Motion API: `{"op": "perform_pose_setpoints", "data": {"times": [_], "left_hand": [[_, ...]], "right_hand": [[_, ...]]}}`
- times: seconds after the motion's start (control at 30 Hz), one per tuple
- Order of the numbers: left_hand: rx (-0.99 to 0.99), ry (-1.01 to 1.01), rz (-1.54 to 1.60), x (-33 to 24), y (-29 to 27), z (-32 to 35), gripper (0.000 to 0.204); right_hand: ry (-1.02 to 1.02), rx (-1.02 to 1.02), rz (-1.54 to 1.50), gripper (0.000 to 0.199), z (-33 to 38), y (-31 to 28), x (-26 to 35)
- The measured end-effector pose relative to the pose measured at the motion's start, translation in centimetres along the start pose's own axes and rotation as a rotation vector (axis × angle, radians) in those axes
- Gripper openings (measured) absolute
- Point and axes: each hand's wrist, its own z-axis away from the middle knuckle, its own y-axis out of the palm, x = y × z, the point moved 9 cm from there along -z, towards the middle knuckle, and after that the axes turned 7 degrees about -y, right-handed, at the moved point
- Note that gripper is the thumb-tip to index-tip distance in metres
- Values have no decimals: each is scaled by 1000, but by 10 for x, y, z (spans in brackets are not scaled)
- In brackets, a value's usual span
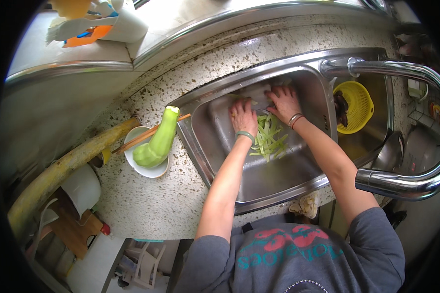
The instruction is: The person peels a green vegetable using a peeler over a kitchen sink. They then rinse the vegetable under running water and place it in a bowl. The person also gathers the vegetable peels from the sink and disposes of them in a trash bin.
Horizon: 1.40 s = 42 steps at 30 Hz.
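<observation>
Both of my hands reach down into the larger basin of the steel sink [259, 188]. My left hand [243, 117] rests near the basin floor, its fingers extended and a little bent, with pale scraps by the fingertips. Beside it, my right hand [284, 104] has its fingers spread and thumb apart, pointing toward the left hand. Between and just below them lies a loose heap of light green peel strips [268, 139], partly over the drain. On the counter to the left, a peeled light green gourd [162, 136] leans across a white bowl [154, 172] with wooden chopsticks [139, 140].
A yellow colander [364, 107] with dark purplish items sits in the right basin. The chrome faucet [401, 193] arches over the right side. A yellow pole-like pipe [73, 156] runs along the left, near a wooden board [76, 227]. A cloth [305, 205] hangs at the front edge.
</observation>
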Motion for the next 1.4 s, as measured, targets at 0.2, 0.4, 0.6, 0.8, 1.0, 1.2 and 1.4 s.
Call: {"op": "perform_pose_setpoints", "data": {"times": [0.2,0.4,0.6,0.8,1.0,1.2,1.4], "left_hand": [[289,122,-88,-20,36,67,58],[811,-143,-23,0,23,131,55],[-34,200,-26,-14,-16,19,45],[132,191,-119,-21,5,-9,32],[290,106,-117,17,37,32,21],[389,-145,35,24,19,73,37],[324,-200,35,11,26,72,50]], "right_hand": [[293,137,-194,50,75,35,31],[209,250,-563,41,124,62,57],[418,-426,-326,59,41,-14,-36],[261,-68,-64,49,25,21,7],[223,365,-543,32,105,99,37],[134,-120,-515,41,83,36,42],[16,146,-155,43,47,46,60]]}}
